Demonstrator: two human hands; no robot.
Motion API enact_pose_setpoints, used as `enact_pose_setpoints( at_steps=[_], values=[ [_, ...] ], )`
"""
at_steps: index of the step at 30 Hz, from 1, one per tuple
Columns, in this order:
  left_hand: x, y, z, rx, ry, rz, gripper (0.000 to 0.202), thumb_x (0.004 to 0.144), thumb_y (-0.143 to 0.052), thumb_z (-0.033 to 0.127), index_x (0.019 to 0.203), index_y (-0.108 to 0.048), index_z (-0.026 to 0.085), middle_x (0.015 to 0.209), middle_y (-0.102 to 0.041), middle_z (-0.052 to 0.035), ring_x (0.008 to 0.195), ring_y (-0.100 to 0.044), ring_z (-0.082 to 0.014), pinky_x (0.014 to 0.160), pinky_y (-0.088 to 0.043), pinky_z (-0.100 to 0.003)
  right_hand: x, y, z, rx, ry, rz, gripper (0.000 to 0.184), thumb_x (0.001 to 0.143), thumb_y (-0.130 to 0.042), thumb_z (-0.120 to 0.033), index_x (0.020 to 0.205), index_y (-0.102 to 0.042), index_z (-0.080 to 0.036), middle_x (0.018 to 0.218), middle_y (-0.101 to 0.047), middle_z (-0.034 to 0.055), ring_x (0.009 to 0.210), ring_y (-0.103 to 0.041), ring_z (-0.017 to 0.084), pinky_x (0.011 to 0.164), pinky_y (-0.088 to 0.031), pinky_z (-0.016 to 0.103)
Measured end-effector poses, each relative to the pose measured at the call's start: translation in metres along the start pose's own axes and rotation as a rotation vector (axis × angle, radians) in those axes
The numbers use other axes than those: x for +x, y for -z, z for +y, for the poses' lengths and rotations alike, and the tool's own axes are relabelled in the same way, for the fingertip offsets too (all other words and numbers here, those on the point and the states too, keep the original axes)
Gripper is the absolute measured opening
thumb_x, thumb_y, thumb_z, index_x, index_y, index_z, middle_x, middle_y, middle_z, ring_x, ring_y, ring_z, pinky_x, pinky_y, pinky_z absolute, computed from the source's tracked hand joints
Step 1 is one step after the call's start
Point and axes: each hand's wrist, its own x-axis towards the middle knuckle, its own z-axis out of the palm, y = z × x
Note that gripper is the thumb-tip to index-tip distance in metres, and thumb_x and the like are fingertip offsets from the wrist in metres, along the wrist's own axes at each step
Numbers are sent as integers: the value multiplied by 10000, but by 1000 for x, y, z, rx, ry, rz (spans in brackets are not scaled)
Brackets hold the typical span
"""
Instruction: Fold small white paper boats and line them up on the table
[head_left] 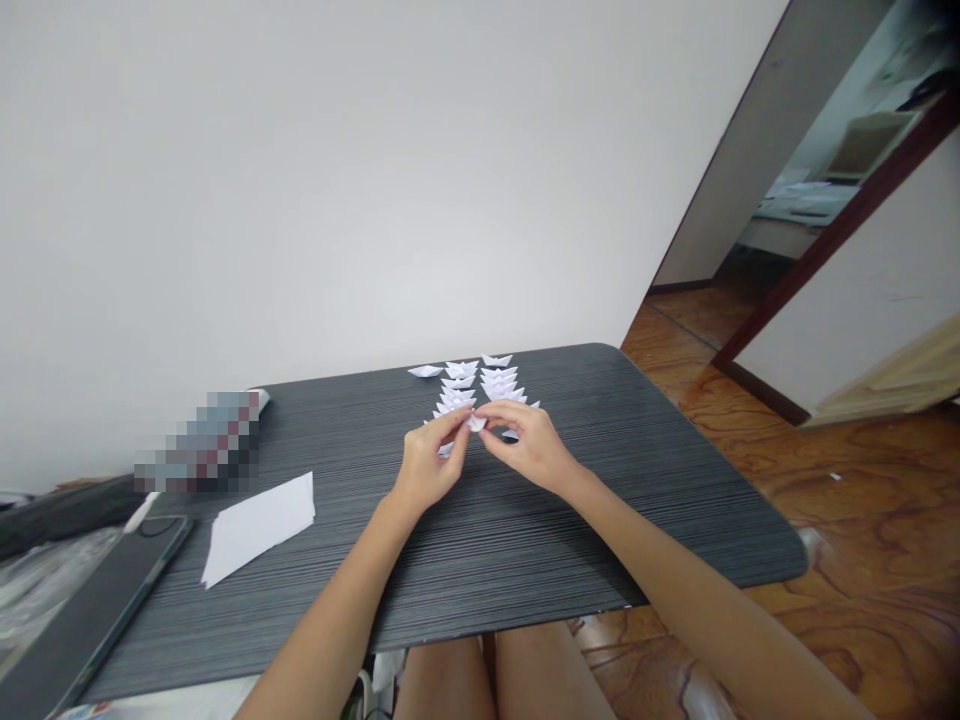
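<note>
My left hand (429,462) and my right hand (528,443) meet above the middle of the dark striped table (637,480). Both pinch one small white folded paper piece (476,422) between their fingertips. Just beyond them, two rows of several small white folded paper boats (480,384) lie on the table, running toward the wall. One boat (425,371) sits apart at the far left of the rows.
A stack of white paper sheets (259,525) lies at the left of the table. A dark flat device (90,610) rests at the left edge, and a blurred-out object (202,440) behind it. An open doorway (810,190) and wooden floor (862,520) are on the right.
</note>
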Motion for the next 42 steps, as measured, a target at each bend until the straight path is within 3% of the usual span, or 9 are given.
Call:
enact_pose_setpoints(
  at_steps=[14,26,31,37,42],
  values=[
    [0,0,-3,-162,68,-45,312,732,-531,243,1020,-592,141,1048,-620,-98,881,-617,-199,782,-516,-328,1,3,-7,-66,53,22,219,699,-545,-113,904,-594,-174,886,-628,50,704,-577,126,689,-488,268],
    [-2,-2,-2,185,-185,-48,358,786,-433,179,1138,-487,145,1096,-582,-118,761,-627,-131,748,-509,-263,-2,-3,-6,-137,79,87,237,689,-528,-105,908,-585,-176,842,-627,51,728,-577,148,729,-479,289],
    [-3,-3,-5,288,-245,-8,347,795,-404,147,1131,-489,133,1085,-587,-115,909,-596,-157,818,-478,-270,-2,-4,-7,-139,73,110,231,693,-510,-106,899,-588,-177,823,-632,42,720,-583,147,729,-480,292],
    [-2,-3,-2,201,-166,19,312,778,-475,210,1074,-529,128,982,-628,-101,731,-633,-132,720,-515,-234,-1,-2,-9,-126,62,123,205,706,-517,-116,888,-591,-175,849,-635,48,701,-582,137,725,-483,281],
    [-1,-3,-3,99,-98,24,283,764,-500,221,1018,-568,116,930,-649,-96,727,-639,-140,674,-528,-222,-1,-2,-9,-138,72,120,195,709,-527,-114,886,-589,-166,847,-636,53,704,-586,134,725,-484,275]
  ],
)
